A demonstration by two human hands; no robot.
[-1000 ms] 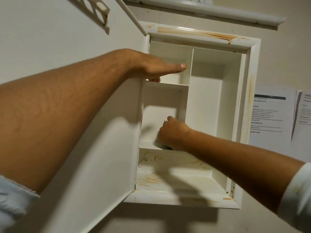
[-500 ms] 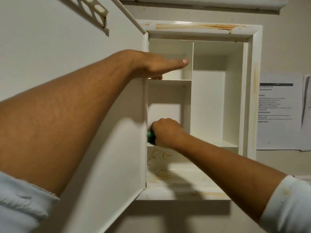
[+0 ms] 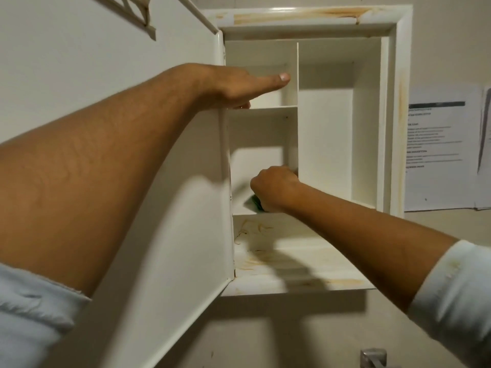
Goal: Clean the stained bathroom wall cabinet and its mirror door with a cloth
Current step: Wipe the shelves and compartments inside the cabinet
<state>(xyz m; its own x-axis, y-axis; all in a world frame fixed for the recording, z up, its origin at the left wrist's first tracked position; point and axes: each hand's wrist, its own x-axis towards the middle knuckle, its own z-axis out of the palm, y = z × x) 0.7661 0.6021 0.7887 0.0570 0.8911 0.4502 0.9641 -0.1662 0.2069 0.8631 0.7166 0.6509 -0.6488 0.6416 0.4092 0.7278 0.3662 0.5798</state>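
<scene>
The wall cabinet stands open, its door swung to the left. The left hand reaches past the door's edge into the upper-left compartment, fingers straight and pressed together. The right hand is in the compartment below, fingers curled round a green cloth. The cloth shows just beneath them on the shelf, but blur makes the exact grip hard to read. Brown stains mark the bottom shelf below those fingers.
</scene>
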